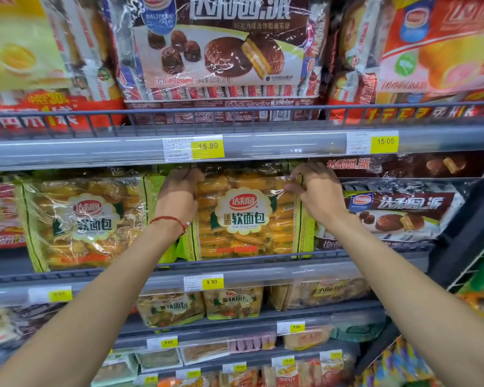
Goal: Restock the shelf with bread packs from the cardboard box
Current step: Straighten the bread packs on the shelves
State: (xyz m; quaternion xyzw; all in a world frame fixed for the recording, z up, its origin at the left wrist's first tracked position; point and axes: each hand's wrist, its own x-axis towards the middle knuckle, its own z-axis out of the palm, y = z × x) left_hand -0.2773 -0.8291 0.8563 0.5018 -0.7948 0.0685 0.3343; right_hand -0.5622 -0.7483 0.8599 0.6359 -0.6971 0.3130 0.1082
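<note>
A green and yellow bread pack stands upright on the middle shelf, facing me. My left hand grips its upper left edge; a red string is tied round that wrist. My right hand pinches its upper right corner. A second bread pack of the same kind stands just to the left, leaning a little. The cardboard box is out of view.
Chocolate pie packs fill the shelf to the right, and larger ones sit on the shelf above. Yellow price tags line the shelf rails. Smaller bread packs lie on lower shelves. A dark upright frame bounds the right side.
</note>
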